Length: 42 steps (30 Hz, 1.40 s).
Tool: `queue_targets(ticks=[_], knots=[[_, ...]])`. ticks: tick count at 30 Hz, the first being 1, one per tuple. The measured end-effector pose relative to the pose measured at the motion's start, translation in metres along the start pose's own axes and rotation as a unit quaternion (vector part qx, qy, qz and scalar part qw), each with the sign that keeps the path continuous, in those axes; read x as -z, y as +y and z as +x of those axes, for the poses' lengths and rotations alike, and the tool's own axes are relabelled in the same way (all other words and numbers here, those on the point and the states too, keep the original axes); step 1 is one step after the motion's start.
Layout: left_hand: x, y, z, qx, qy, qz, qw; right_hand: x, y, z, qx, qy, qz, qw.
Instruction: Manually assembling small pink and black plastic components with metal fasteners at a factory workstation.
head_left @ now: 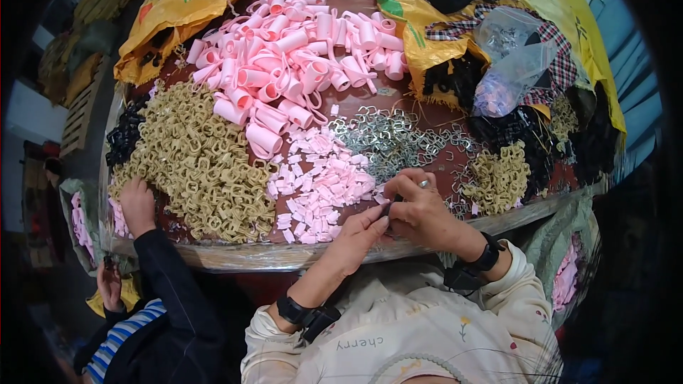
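My left hand (359, 239) and my right hand (428, 215) meet at the near edge of the table, fingertips pinched together. Between them is a small dark piece (386, 209), mostly covered by the fingers, so its kind does not show. Just left of my hands lies a heap of small flat pink pieces (324, 195). Beyond my fingers spreads a pile of small silver metal buckles (388, 139). To the right of my right hand sits a smaller heap of tan plastic buckle-like pieces (500, 178).
Large pink tubes with loops (292, 43) fill the far middle. A big tan heap (206, 160) and black pieces (124, 131) lie left, where a co-worker's hand (138, 206) reaches in. Yellow woven sacks (188, 3) and clear plastic bags (516, 75) stand along the back.
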<state>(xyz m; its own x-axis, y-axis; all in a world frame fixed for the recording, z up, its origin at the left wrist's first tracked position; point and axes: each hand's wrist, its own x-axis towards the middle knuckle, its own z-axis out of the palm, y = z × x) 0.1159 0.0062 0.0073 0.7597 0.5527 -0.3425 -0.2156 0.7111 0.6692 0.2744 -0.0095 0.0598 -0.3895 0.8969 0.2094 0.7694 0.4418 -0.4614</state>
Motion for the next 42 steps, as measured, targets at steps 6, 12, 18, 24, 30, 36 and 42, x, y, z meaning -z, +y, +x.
queue_targets(ticks=[6, 12, 18, 24, 30, 36, 42], knots=[[0.008, -0.002, 0.002, 0.011, 0.016, -0.027, 0.999, -0.015, 0.01, -0.005, 0.008, 0.034, 0.009, 0.999], [0.019, 0.013, 0.0, -0.011, 0.041, -0.105, 0.994, -0.002, 0.034, -0.008, -0.048, 0.131, 0.147, 0.979], [0.023, 0.015, 0.004, -0.037, 0.053, -0.124, 0.99, 0.015, 0.116, -0.045, -0.2, 0.063, -0.279, 0.937], [0.016, 0.008, 0.007, -0.041, 0.057, -0.153, 0.986, 0.007, 0.122, -0.052, -0.23, 0.042, -0.143, 0.962], [0.016, 0.007, 0.007, -0.037, 0.06, -0.157, 0.985, 0.004, 0.125, -0.042, -0.274, 0.113, -0.134, 0.946], [0.012, 0.005, 0.008, -0.041, 0.059, -0.16, 0.985, -0.003, 0.117, -0.039, -0.193, 0.074, -0.067, 0.976], [0.012, 0.002, 0.005, -0.048, 0.055, -0.163, 0.984, -0.004, 0.12, -0.045, -0.215, 0.047, -0.085, 0.972]])
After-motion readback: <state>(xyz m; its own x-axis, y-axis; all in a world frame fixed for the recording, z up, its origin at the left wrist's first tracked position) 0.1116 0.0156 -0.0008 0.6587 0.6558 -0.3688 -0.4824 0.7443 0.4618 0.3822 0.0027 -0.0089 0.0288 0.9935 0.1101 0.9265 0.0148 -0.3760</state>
